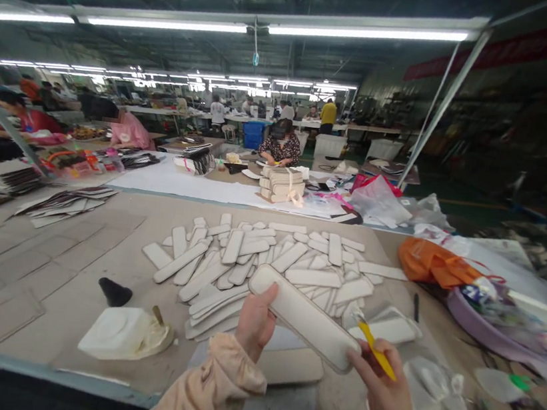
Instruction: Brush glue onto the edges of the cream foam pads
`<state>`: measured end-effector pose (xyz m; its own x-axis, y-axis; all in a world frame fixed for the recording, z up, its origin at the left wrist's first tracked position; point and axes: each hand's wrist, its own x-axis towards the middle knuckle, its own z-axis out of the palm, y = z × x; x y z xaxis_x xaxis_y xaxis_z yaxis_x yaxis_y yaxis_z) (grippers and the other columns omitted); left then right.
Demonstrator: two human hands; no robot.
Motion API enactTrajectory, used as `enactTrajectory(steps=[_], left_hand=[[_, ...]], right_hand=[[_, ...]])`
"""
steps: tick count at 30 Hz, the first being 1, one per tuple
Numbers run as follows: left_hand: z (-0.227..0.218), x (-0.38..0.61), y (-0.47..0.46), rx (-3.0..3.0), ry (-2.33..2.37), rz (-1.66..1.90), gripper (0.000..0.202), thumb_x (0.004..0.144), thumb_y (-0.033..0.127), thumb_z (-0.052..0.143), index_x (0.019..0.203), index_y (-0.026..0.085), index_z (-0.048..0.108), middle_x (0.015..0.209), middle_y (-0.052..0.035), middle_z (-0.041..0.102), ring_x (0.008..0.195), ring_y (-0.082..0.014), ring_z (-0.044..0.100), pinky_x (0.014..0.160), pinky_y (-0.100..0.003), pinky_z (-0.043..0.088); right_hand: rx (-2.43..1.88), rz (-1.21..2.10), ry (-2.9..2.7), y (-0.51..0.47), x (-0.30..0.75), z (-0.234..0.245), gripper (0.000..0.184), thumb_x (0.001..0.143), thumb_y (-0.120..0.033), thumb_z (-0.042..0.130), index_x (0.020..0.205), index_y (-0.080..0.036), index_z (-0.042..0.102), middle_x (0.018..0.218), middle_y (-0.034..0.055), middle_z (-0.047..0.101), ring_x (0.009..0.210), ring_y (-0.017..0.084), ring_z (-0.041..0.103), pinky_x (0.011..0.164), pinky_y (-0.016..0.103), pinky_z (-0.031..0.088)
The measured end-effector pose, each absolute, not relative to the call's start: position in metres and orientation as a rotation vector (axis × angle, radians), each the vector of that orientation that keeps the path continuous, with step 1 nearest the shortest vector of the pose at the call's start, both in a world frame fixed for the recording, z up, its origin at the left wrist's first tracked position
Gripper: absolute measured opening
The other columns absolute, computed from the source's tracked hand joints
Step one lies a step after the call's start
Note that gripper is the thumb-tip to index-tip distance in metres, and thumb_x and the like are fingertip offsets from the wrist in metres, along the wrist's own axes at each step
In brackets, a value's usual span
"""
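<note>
A long, pale padded strip (309, 317) with rounded ends and dark edging is held up at a slant between both hands. My left hand (256, 324) is closed on its upper left end, thumb on top. At the lower right end, my right hand (392, 392) pinches the strip with thumb and fingertips. The same hand also grips a yellow-handled tool (377, 353), whose pale tip points up and left; its exact kind is unclear. Under and behind the held strip lies a loose heap of similar strips (242, 248). Another pale strip (290, 366) rests on the table below my hands.
A white cut-open container (118, 332) with a stick in it stands at left, beside a black cone-shaped object (114, 292). Stacked flat pieces (64, 204) lie farther left. On the right are an orange bag (435, 261) and a purple basin (475, 319). Co-workers sit across the table.
</note>
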<state>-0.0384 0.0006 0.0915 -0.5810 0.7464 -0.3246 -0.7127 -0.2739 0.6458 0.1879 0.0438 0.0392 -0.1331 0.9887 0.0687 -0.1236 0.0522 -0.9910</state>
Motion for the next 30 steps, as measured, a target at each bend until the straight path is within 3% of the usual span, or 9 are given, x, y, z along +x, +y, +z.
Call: enactTrajectory(steps=[4,8,12,16,23,30], left_hand=[[0.107,-0.041,-0.003,0.226,1.075,1.928,0.02,0.071,0.018,0.068,0.09,0.012,0.064,0.093,-0.009,0.07,0.092,-0.0211,0.065,0.085,-0.034,0.052],[0.118,-0.038,-0.001,0.449,1.116,1.82,0.032,0.068,0.022,0.07,0.098,0.013,0.063,0.096,-0.0093,0.069,0.097,-0.0236,0.063,0.085,-0.036,0.052],[0.129,-0.031,0.002,0.575,1.136,1.72,0.034,0.068,0.027,0.069,0.099,0.014,0.062,0.097,-0.0086,0.069,0.095,-0.0246,0.064,0.083,-0.038,0.053],[0.14,-0.026,0.004,0.559,1.123,1.687,0.029,0.067,0.025,0.07,0.094,0.015,0.064,0.095,-0.0077,0.07,0.089,-0.0225,0.065,0.08,-0.035,0.053],[0.141,-0.037,0.012,0.379,1.08,1.717,0.02,0.068,0.015,0.07,0.086,0.009,0.066,0.085,-0.0082,0.071,0.077,-0.017,0.066,0.078,-0.029,0.053],[0.141,-0.044,0.019,0.241,1.035,1.787,0.014,0.072,0.009,0.065,0.086,0.01,0.066,0.085,-0.0085,0.071,0.081,-0.0192,0.066,0.081,-0.03,0.054]], right_hand=[[-0.937,1.365,-1.488,0.051,0.188,0.061,0.041,0.063,-0.031,0.075,0.085,-0.026,0.041,0.101,0.0036,0.065,0.091,0.022,0.063,0.078,0.036,0.052],[-0.805,1.375,-1.675,0.058,0.171,0.087,0.033,0.072,-0.034,0.068,0.087,-0.025,0.04,0.103,0.0039,0.064,0.098,0.02,0.061,0.086,0.038,0.048],[-0.744,1.354,-1.791,0.061,0.146,0.105,0.033,0.07,-0.036,0.069,0.085,-0.024,0.042,0.086,-0.0012,0.063,0.077,0.016,0.061,0.072,0.03,0.049],[-0.795,1.198,-1.854,0.062,0.134,0.111,0.033,0.068,-0.037,0.071,0.075,-0.023,0.042,0.065,-0.0066,0.049,0.059,0.011,0.048,0.058,0.023,0.042],[-0.819,1.415,-1.792,0.061,0.159,0.098,0.035,0.067,-0.029,0.072,0.079,-0.023,0.04,0.066,-0.007,0.048,0.06,0.01,0.045,0.056,0.021,0.039],[-0.853,1.574,-1.639,0.049,0.198,0.068,0.032,0.072,-0.031,0.069,0.08,-0.024,0.039,0.065,-0.0068,0.04,0.058,0.01,0.043,0.052,0.021,0.038]])
